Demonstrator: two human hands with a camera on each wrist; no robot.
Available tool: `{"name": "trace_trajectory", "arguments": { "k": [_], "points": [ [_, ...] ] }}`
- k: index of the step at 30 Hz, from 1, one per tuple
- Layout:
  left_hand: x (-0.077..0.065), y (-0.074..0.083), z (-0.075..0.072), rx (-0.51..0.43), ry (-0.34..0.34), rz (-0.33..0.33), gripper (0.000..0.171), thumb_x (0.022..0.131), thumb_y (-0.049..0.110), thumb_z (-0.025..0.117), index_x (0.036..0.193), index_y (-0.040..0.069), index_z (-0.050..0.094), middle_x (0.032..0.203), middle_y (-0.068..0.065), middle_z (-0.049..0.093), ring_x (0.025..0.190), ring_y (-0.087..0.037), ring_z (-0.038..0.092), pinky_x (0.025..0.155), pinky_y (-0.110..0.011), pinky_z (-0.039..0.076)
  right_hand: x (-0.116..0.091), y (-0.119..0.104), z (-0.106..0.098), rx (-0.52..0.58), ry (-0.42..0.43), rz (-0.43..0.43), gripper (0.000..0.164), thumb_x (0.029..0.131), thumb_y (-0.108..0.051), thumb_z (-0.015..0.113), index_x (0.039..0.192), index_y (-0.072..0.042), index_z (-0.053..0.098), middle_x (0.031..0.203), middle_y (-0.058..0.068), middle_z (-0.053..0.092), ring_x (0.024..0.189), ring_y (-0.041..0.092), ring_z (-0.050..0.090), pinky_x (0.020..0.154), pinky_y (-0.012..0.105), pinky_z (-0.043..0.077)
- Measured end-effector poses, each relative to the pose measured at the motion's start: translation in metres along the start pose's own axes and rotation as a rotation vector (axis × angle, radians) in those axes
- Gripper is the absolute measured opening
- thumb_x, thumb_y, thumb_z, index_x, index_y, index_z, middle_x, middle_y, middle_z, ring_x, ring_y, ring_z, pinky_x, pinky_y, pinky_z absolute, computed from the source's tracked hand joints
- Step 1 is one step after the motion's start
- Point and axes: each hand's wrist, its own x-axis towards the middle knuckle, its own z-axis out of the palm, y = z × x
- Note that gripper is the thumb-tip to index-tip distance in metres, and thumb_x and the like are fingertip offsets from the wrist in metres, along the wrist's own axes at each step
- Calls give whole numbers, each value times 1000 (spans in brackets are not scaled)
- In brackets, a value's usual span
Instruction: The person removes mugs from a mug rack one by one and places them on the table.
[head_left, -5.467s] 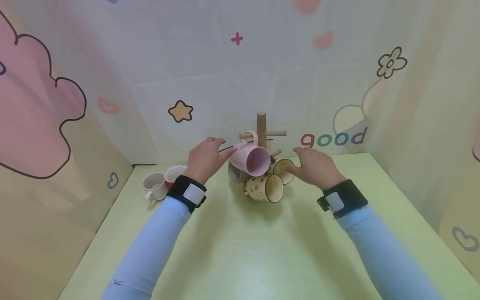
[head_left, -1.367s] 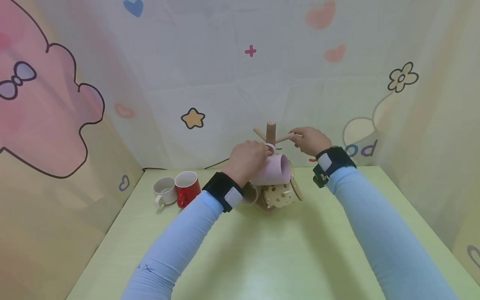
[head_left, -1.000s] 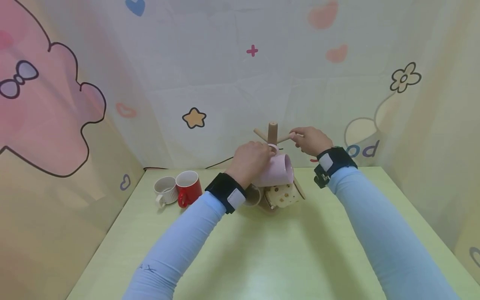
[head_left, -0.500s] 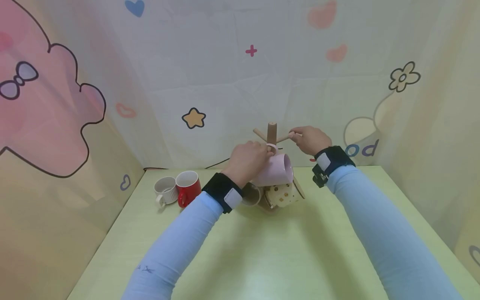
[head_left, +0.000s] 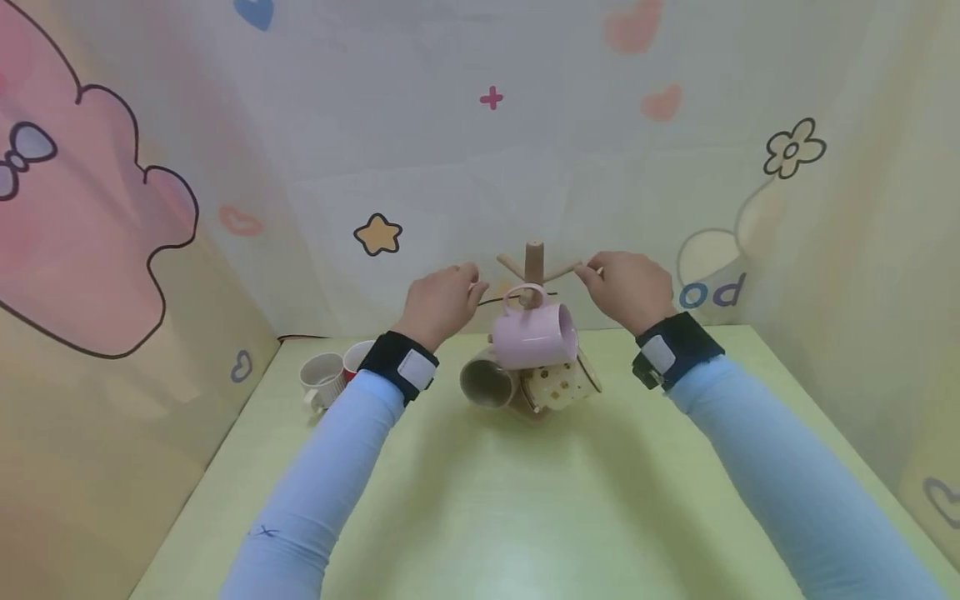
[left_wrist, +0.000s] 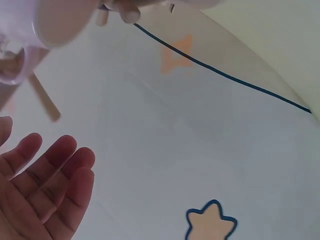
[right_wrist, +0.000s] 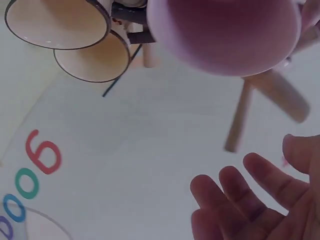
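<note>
A pink mug (head_left: 531,340) hangs by its handle on the front peg of a wooden mug tree (head_left: 534,265), its mouth facing right. My left hand (head_left: 439,303) is in the air left of the tree, apart from the mug, its fingers loosely bent and holding nothing. To the right, my right hand (head_left: 633,290) is at the tip of a bare upper peg (head_left: 561,272). In the right wrist view its fingers (right_wrist: 240,187) are spread, with a gap to the peg. Below the pink mug hang a cream patterned mug (head_left: 558,386) and a pale mug (head_left: 480,360).
A white ribbed mug (head_left: 324,377) stands on the table (head_left: 480,500) at the back left. Beside it is a red mug (head_left: 349,374), mostly hidden by my left wrist. Another upper peg (head_left: 511,266) points back left. A printed cloth hangs close behind the tree.
Since half a second ago my left hand has let go of the pink mug's handle and drawn back left. My right fingers have come off the peg. Over several seconds, the tree has turned.
</note>
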Motion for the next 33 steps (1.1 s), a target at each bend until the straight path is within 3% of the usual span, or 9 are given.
{"name": "trace_trajectory", "arguments": {
  "k": [3,7,13,17,23,29,33],
  "points": [
    [7,-10,-1,-30,-18,-27,33,105,34,50,118,6,61,95,-9,67,81,-24,65,70,-39,54,-10,-11,-2,-57,36,-31,41,103,-39,51,109,-5,73,78,10,65,67,27,59,47,36,44],
    [18,-17,1,-53,-46,-44,38,105,37,48,123,5,60,106,-12,68,89,-27,65,76,-42,55,-19,-31,-1,-98,26,-69,42,102,-42,51,105,-7,74,87,11,66,70,26,59,49,37,47],
    [33,-14,6,-73,-75,-55,43,105,38,49,131,6,58,120,-14,67,102,-28,66,86,-42,54,-26,-59,6,-155,26,-131,48,100,-49,53,89,-6,71,100,16,68,64,27,61,49,39,50],
    [43,-8,9,-84,-90,-54,46,105,38,49,137,6,54,126,-14,64,108,-29,64,89,-43,53,-27,-69,13,-207,60,-149,50,99,-50,54,87,-6,73,93,19,69,53,26,57,42,36,45],
    [55,-4,13,-71,-109,-42,49,105,38,47,145,9,46,133,-14,60,115,-28,62,92,-43,52,-24,-73,23,-248,83,-151,44,98,-51,56,97,-13,79,76,10,62,51,24,54,43,37,47],
    [61,1,12,-35,-128,19,49,106,37,45,147,9,44,131,-14,61,115,-27,62,92,-42,52,-21,-73,27,-262,64,-139,41,99,-47,57,102,-13,79,85,12,66,61,26,61,50,41,53],
    [63,6,12,-25,-155,60,47,107,34,44,148,11,44,132,-13,61,118,-26,61,96,-41,50,-20,-74,29,-255,55,-134,39,98,-47,58,108,-16,78,86,13,65,59,25,59,49,40,52]
  ]
}}
